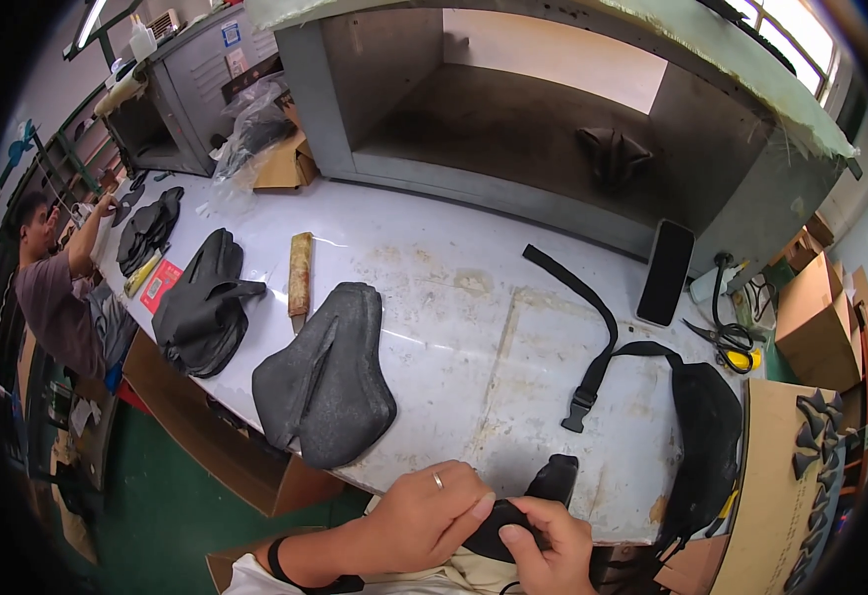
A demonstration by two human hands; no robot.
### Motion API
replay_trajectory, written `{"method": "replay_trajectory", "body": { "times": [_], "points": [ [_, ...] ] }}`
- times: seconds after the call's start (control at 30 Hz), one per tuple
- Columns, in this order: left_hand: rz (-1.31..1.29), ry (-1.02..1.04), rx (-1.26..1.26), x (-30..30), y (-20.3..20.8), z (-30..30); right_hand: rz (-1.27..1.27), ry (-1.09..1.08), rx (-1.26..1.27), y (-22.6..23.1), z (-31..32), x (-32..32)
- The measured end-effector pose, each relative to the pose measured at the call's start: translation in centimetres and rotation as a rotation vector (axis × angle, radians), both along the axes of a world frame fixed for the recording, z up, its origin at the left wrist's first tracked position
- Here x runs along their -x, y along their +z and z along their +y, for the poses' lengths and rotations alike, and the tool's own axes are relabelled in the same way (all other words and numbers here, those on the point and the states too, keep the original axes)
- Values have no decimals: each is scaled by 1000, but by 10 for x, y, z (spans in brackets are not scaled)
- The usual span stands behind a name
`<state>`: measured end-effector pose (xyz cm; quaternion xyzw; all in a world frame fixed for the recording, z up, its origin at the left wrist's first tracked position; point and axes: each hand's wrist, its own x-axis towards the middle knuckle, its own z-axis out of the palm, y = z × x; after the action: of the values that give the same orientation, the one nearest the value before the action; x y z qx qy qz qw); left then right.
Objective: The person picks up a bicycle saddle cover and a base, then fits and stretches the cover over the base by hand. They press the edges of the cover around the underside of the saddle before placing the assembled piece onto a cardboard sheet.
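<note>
Near the table's front edge, both my hands are closed on a black, smooth, rounded piece [492,534] that looks like a bicycle saddle cover. My left hand [424,516] pinches its left side, a ring on one finger. On its right side, my right hand [557,547] grips with the thumb on top. A narrow black end [554,480] sticks out beyond my fingers; whether it belongs to the same piece is hidden. Farther left lies a dark grey saddle-shaped form [350,372] with a long groove. Just behind it is a tool with a worn, wrapped handle [300,276].
A black waist bag [704,446] with a buckle strap [593,372] lies right. Beyond are a phone [666,273] and scissors [730,337]. A grey metal housing [494,164] spans the back. Black covers [206,312] lie left, near a seated person [62,288].
</note>
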<state>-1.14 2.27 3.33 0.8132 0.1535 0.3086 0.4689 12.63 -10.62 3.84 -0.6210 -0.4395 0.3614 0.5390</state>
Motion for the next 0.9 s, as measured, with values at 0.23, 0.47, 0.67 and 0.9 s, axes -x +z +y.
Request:
{"method": "replay_trajectory", "body": {
  "times": [0.23,0.47,0.67,0.9],
  "points": [
    [-12,-99,416,1,-5,-9,756,59,13,2,3,10],
    [-19,-304,1360,2,-16,-5,828,32,-67,-1,5,4],
    [93,-258,1119,2,-9,-5,722,-99,-87,3,9,8],
    [-161,15,133,-11,-10,-12,1042,45,-181,-1,15,4]
  ]
}}
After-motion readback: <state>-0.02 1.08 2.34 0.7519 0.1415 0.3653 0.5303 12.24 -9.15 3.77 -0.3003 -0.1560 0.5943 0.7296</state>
